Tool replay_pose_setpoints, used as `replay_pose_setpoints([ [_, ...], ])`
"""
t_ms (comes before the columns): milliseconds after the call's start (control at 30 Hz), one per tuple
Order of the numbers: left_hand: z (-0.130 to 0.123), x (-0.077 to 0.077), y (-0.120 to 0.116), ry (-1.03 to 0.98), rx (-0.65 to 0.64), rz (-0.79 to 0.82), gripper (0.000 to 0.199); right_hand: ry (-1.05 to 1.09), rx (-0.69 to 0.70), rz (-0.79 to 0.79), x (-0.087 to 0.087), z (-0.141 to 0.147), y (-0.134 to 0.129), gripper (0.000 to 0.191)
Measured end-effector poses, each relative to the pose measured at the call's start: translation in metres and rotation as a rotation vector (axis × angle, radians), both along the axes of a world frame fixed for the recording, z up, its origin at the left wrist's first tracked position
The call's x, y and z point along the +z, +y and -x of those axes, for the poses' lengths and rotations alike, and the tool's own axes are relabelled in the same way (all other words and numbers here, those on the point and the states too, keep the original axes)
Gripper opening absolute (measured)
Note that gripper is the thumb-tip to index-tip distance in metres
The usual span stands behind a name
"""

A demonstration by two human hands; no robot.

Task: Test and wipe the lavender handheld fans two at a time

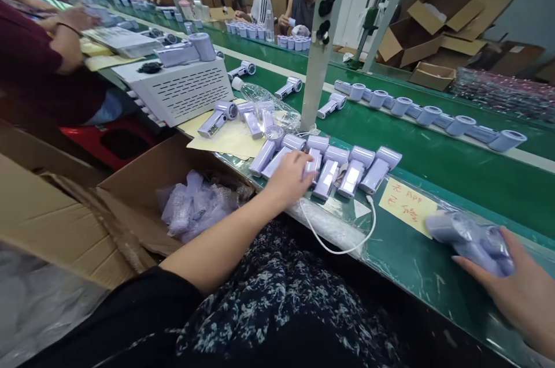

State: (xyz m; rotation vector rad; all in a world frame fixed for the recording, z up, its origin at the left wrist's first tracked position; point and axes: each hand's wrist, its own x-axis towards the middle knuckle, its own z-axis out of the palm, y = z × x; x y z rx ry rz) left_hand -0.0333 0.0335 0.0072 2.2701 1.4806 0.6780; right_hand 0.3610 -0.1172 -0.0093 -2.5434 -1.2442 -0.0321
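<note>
Right hand (520, 293), lower right of frame, fingers curled around blurred lilac handheld device (470, 241) on green bench (411, 264). Left hand (288, 178), centre frame, closes over one unit in row of lilac devices (347, 168). Row's long axes run toward upper right; left hand nearer. White cable (342, 249) loops between hands. Yellow note (407, 205) right of row. Cardboard box (143, 183) lower left. Farther: conveyor belt (433, 148), seated people upper left.

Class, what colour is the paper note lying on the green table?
Yellow note, red writing; head view.
</note>
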Motion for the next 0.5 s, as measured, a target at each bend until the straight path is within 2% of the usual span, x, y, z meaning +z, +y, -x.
replay_pose_setpoints([
  [67, 0.001, -0.006, 0.021, 0.035, 0.065, 0.051, 0.053, -0.143, -0.111, -0.078, 0.007, 0.003, 0.002, 0.100],
  [133, -0.007, -0.011, 0.034, 0.052, 0.075, 0.090, 0.069, -0.220, -0.068, -0.266, 0.020, 0.035, 0.018, 0.085],
  [200, -0.016, -0.013, 0.041, 0.051, 0.084, 0.127, 0.077, -0.038, 0.301, -0.205, 0.030, 0.077, 0.048, 0.073],
  [233, -0.019, -0.013, 0.044, 0.040, 0.088, 0.144, 0.079, 0.018, 0.412, -0.165, 0.032, 0.098, 0.067, 0.065],
  [267, -0.019, -0.012, 0.045, 0.018, 0.096, 0.157, 0.081, 0.076, 0.497, -0.121, 0.031, 0.116, 0.086, 0.059],
  [333, -0.015, -0.009, 0.045, -0.033, 0.124, 0.169, 0.087, 0.142, 0.543, -0.076, 0.020, 0.141, 0.123, 0.059],
  [400, -0.005, -0.004, 0.039, -0.218, 0.147, 0.204, 0.089, 0.173, 0.514, -0.080, 0.004, 0.150, 0.149, 0.065],
  [500, 0.009, 0.006, 0.016, -0.749, 0.037, 0.418, 0.084, 0.216, 0.504, -0.135, -0.016, 0.142, 0.163, 0.060],
])
